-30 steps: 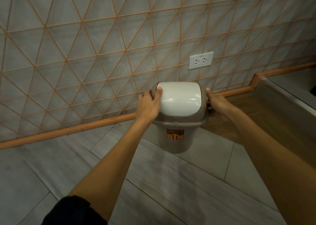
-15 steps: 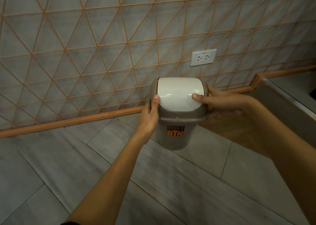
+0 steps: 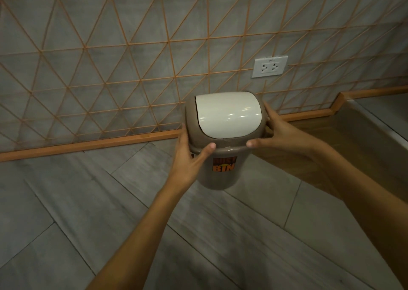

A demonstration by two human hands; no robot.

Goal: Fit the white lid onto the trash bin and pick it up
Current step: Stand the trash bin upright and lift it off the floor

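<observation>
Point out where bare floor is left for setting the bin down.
The grey tiled floor is bare left of the left hand, up to the orange skirting strip, and in front between both forearms. It is crowded only around the taupe plastic trash bin with its white lid, gripped by both hands, the right hand beside the wooden step.

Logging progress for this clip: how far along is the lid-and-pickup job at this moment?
Done: the white lid sits seated in the brown collar of the trash bin. In hand: the left hand and right hand clasp the collar from either side. Left: the lift; whether the base has cleared the floor cannot be told.
</observation>
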